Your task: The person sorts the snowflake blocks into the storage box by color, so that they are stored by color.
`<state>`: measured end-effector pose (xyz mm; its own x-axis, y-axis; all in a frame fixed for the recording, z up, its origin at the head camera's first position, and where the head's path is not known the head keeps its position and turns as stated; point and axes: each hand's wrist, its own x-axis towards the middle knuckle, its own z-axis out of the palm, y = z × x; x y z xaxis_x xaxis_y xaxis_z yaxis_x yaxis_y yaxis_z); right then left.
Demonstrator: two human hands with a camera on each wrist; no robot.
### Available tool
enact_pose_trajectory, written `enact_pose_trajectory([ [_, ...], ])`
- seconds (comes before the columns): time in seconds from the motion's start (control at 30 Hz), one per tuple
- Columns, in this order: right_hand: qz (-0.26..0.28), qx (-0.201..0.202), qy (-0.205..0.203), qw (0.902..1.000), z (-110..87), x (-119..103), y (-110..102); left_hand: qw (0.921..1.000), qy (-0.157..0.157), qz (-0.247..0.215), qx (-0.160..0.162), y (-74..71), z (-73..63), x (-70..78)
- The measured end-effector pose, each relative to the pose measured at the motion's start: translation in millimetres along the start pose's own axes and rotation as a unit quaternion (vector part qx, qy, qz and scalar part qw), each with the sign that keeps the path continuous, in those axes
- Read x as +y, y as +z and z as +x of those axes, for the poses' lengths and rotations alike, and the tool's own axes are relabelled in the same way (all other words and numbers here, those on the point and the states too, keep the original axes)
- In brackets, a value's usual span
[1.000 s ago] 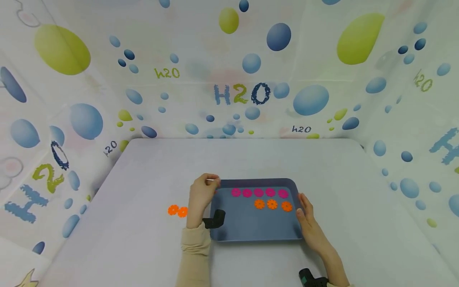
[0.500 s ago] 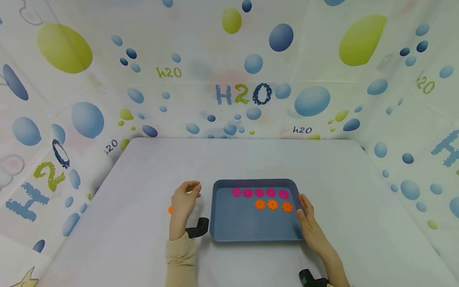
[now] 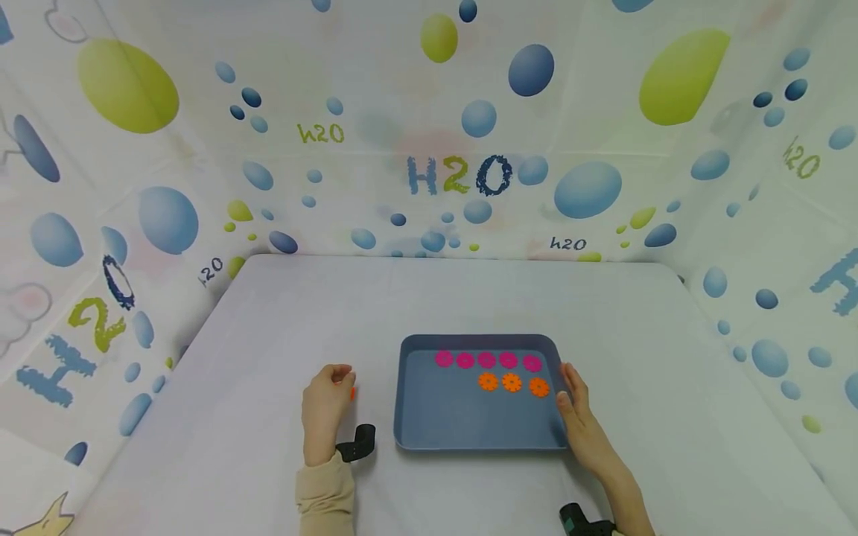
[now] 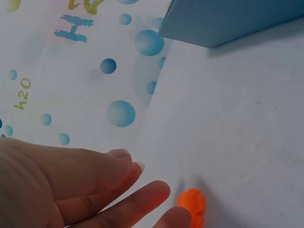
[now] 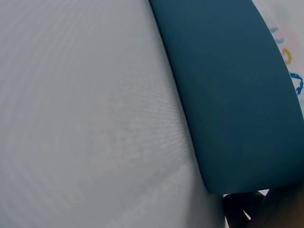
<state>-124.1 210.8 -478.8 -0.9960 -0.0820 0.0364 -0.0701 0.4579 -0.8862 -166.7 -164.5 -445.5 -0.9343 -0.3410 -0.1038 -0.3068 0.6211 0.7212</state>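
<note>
In the head view, my left hand (image 3: pixel 325 409) is over the table left of the tray, beside a bright orange disc (image 3: pixel 352 394) it partly covers. The left wrist view shows that orange disc (image 4: pixel 192 204) just beyond my fingertips, with thumb and forefinger close together and nothing visible between them. My right hand (image 3: pixel 582 420) rests along the right side of the blue-grey tray (image 3: pixel 469 439), fingers extended. Inside the tray, a row of several pink discs (image 3: pixel 486 360) lies along the far side. Three notched orange discs (image 3: pixel 512 383) lie in a second row at right.
A white-covered table (image 3: pixel 322 298) extends around the tray. Behind and beside it hangs a patterned sheet (image 3: pixel 375 89) with blue and green dots. A dark camera mount (image 3: pixel 358 443) sits on the left wrist, another camera mount (image 3: pixel 583 521) on the right.
My left hand has moved from the tray's far left corner leftward and nearer to me, down to the loose orange discs. The right hand has stayed at the tray's side.
</note>
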Motion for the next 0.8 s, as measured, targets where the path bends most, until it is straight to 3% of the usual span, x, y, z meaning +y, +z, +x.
enact_pose_trajectory([
  [0.23, -0.001, -0.002, 0.002, 1.0000, 1.2, 0.5, 0.9, 0.9997, -0.011, 0.023, -0.001, 1.1, -0.8, -5.5],
  [0.8, -0.003, -0.001, 0.003, 1.0000, 0.2, -0.5, -0.6, 0.9976, 0.045, 0.052, -0.009, 3.4, 3.9, -18.5],
])
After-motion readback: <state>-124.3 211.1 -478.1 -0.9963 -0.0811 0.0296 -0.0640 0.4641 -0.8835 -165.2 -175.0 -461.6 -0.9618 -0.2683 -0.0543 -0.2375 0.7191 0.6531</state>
